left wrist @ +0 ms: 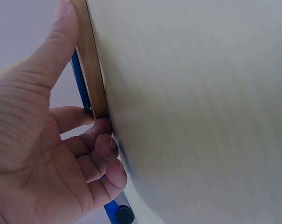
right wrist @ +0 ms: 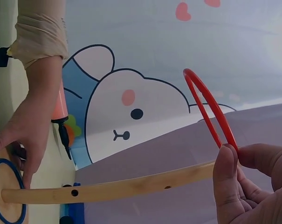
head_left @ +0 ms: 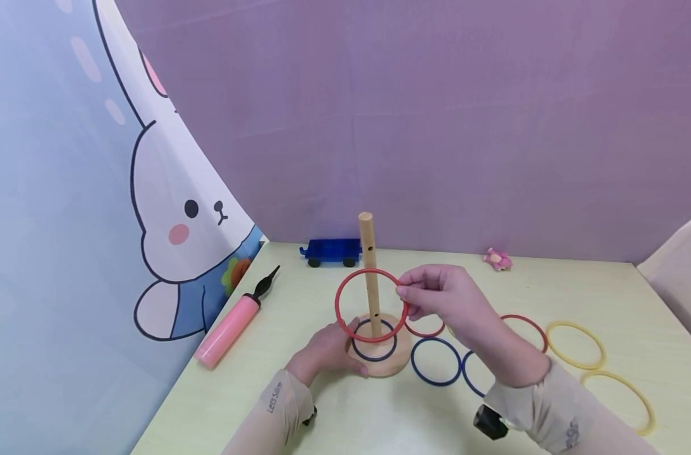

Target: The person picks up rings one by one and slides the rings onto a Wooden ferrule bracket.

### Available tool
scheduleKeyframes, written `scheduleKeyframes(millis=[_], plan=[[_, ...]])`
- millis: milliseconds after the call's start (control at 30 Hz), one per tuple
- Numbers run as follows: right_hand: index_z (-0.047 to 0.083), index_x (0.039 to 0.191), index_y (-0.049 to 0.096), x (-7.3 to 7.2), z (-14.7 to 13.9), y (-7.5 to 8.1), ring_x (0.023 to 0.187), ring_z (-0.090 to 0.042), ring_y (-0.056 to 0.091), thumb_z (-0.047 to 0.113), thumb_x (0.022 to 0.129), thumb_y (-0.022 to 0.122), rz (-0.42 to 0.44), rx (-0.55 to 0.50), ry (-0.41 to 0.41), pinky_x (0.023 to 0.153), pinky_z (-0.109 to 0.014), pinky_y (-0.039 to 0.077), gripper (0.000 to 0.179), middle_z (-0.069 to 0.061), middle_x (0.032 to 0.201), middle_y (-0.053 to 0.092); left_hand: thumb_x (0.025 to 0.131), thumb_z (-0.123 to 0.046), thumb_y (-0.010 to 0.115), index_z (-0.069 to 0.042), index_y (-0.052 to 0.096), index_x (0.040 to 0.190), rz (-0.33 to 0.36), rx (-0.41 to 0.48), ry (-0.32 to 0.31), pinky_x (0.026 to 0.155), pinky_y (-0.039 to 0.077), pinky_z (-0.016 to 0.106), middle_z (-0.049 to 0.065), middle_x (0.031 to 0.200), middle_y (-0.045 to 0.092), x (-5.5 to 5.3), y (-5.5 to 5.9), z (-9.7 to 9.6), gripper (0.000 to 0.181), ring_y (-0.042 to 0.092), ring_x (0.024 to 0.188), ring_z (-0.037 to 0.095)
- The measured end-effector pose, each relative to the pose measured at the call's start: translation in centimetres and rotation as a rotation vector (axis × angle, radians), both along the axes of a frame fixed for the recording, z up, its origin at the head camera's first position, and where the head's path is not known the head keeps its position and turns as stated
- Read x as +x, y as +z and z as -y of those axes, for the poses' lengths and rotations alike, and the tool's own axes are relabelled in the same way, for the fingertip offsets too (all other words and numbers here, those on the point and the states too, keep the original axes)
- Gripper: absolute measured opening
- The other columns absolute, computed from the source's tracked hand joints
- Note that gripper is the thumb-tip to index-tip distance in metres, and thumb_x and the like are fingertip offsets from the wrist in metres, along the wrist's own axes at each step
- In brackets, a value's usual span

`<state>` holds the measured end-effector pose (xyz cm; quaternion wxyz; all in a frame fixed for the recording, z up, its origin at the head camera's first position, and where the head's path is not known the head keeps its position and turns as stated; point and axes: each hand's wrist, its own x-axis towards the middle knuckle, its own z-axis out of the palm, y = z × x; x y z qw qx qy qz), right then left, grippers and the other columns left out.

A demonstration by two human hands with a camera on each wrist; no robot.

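Observation:
My right hand (head_left: 444,294) pinches a red ring (head_left: 337,303) by its right side, between thumb and fingertips. The ring is held up near the wooden post (head_left: 368,237) and overlaps it in the head view; in the right wrist view the ring (right wrist: 210,100) is beside the post's upper end. Thumb and fingers of my left hand (head_left: 329,349) grip the round wooden base (head_left: 401,357) by its left edge. Around the foot of the post a dark blue ring (right wrist: 25,205) lies flat on the base. In the left wrist view the base's edge (left wrist: 92,70) stands between thumb and fingers.
Right of the base lie blue rings (head_left: 436,384), red rings (head_left: 524,317) and yellow rings (head_left: 575,323), some partly behind my right arm. A pink pump (head_left: 228,332) lies at left. At the back are a blue toy wagon (head_left: 334,251) and a small pink toy (head_left: 497,260).

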<state>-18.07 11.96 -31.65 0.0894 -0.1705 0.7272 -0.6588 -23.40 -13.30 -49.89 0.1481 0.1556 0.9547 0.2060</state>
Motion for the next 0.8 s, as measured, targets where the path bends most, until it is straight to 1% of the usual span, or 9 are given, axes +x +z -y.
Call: scheduleKeyframes(millis=[167,267,400,467,533,633,800], plan=[[-0.012,0.109,0.063,-0.1,0.1,1.0,0.07,-0.021,0.065,0.007,0.09,0.069,-0.001,0.003,-0.018,0.07,-0.034,0.058,0.027,-0.01,0.084,0.067,0.059,-0.066,0.083,-0.016,0.035,0.152,-0.01,-0.007,-0.006,0.107,0.035,0.049,0.006,0.149,0.045,0.1,0.1,0.0,0.116,0.041,0.135,0.028],[-0.012,0.11,0.062,-0.2,0.1,1.5,0.071,-0.021,0.066,0.007,0.091,0.068,-0.001,0.002,-0.023,0.07,-0.034,0.058,0.027,-0.011,0.086,0.068,0.058,-0.067,0.082,-0.02,0.035,0.153,0.0,-0.022,0.007,0.107,0.035,0.05,0.007,0.148,0.045,0.2,0.2,0.0,0.116,0.041,0.135,0.029],[-0.011,0.111,0.062,-0.2,0.2,2.3,0.072,-0.021,0.066,0.008,0.091,0.067,0.002,-0.001,-0.035,0.071,-0.034,0.058,0.028,-0.011,0.088,0.068,0.057,-0.067,0.083,-0.023,0.037,0.152,0.01,-0.033,0.024,0.103,0.04,0.049,0.009,0.139,0.051,0.3,0.3,-0.1,0.114,0.049,0.125,0.028],[-0.01,0.111,0.062,-0.2,0.3,2.7,0.072,-0.022,0.066,0.008,0.091,0.068,0.002,-0.005,-0.043,0.071,-0.035,0.058,0.027,-0.011,0.087,0.068,0.057,-0.067,0.083,-0.022,0.037,0.152,0.01,-0.038,0.025,0.1,0.042,0.047,0.01,0.133,0.054,0.3,0.4,-0.1,0.114,0.052,0.118,0.027],[-0.01,0.11,0.063,-0.2,0.4,3.0,0.072,-0.022,0.066,0.008,0.091,0.068,-0.002,-0.014,-0.05,0.071,-0.035,0.058,0.027,-0.011,0.087,0.068,0.058,-0.067,0.082,-0.021,0.036,0.152,0.009,-0.047,0.022,0.099,0.043,0.046,0.011,0.131,0.055,0.4,0.5,-0.1,0.115,0.053,0.115,0.027],[-0.01,0.11,0.063,-0.3,0.5,3.4,0.072,-0.023,0.066,0.007,0.091,0.068,-0.01,-0.019,-0.061,0.072,-0.035,0.058,0.026,-0.011,0.086,0.068,0.059,-0.067,0.082,-0.021,0.033,0.153,0.011,-0.062,0.018,0.1,0.043,0.046,0.013,0.133,0.053,0.4,0.6,-0.1,0.116,0.053,0.116,0.027],[-0.011,0.109,0.063,-0.6,0.6,4.2,0.072,-0.024,0.067,0.009,0.091,0.069,-0.033,-0.029,-0.073,0.073,-0.035,0.058,0.027,-0.011,0.087,0.068,0.06,-0.067,0.081,-0.018,0.032,0.154,0.014,-0.07,0.014,0.102,0.041,0.047,0.016,0.14,0.049,0.5,0.6,-0.1,0.116,0.05,0.124,0.03]])
